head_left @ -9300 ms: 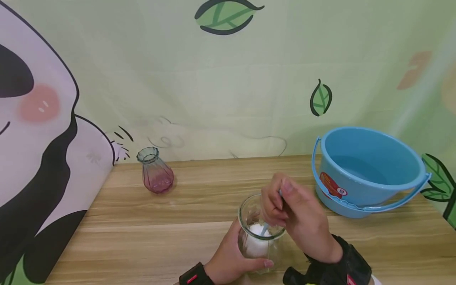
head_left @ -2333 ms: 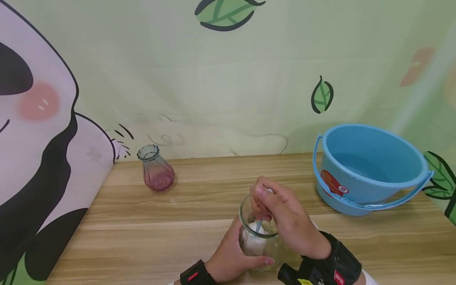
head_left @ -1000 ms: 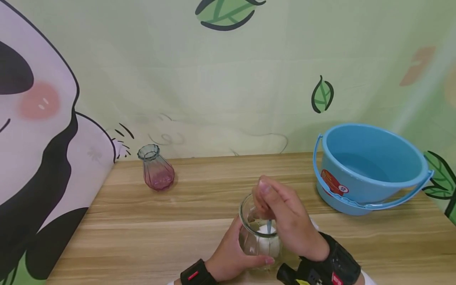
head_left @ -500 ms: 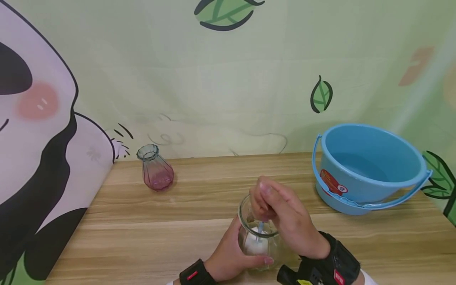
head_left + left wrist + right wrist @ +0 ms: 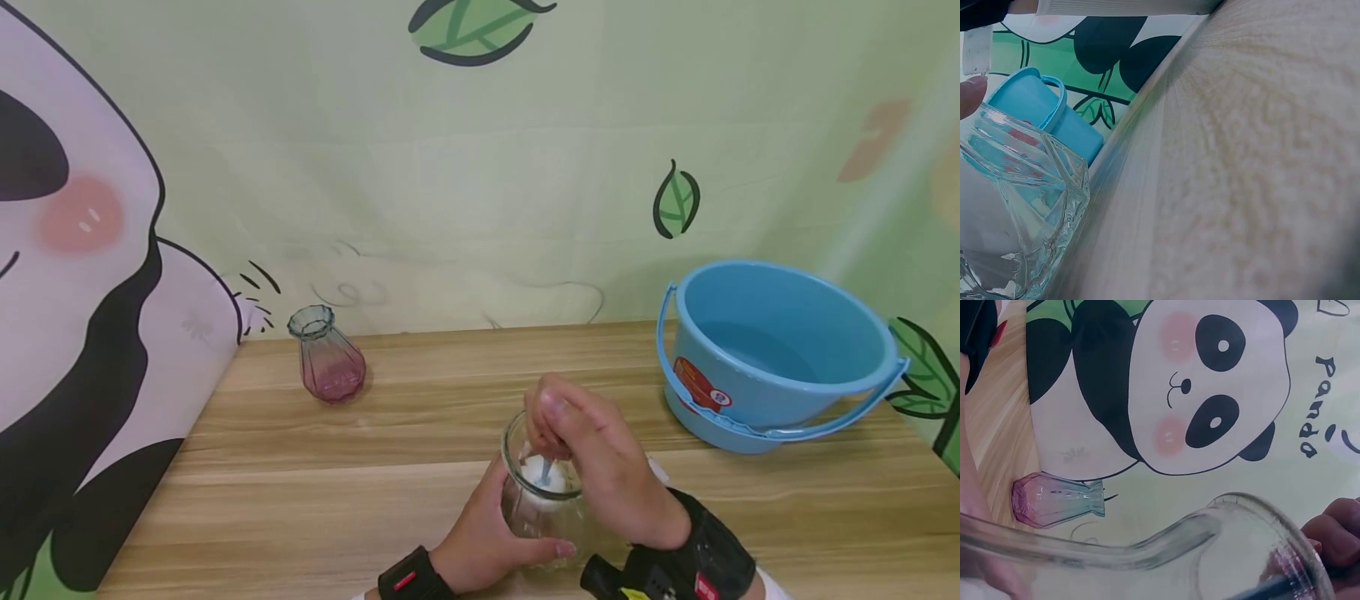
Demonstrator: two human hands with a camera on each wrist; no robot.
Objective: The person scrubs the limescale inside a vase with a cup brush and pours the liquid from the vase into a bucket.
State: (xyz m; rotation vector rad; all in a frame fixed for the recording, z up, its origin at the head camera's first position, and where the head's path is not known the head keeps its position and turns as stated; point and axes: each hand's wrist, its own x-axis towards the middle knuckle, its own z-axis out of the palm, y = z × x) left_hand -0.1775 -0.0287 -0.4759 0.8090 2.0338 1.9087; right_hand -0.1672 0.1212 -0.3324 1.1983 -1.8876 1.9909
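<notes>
My left hand (image 5: 480, 537) wraps around a clear glass jar (image 5: 551, 529) with a thick rim, steadying it near the front of the table. In the left wrist view the jar's faceted glass (image 5: 1029, 200) fills the lower left, a fingertip beside it. My right hand (image 5: 600, 458), above the jar's mouth, grips a bottle brush (image 5: 545, 472) with a thin blue-grey handle and a white head. That head is inside the jar, high up below the rim. The right wrist view has the jar's rim (image 5: 1129, 557) up close, with the right fingers (image 5: 1338, 534) at its edge.
On the wooden table (image 5: 300, 492), a pink-and-grey glass vase (image 5: 330, 358) stands at the back left. A blue bucket (image 5: 780, 350) with its handle down stands at the back right. Behind hangs a cloth (image 5: 375, 167) printed with a panda and leaves.
Inside the jar, the brush head has moved about: toward the right a second ago, lower left half a second ago, now higher near the rim. The left hand has kept its grip.
</notes>
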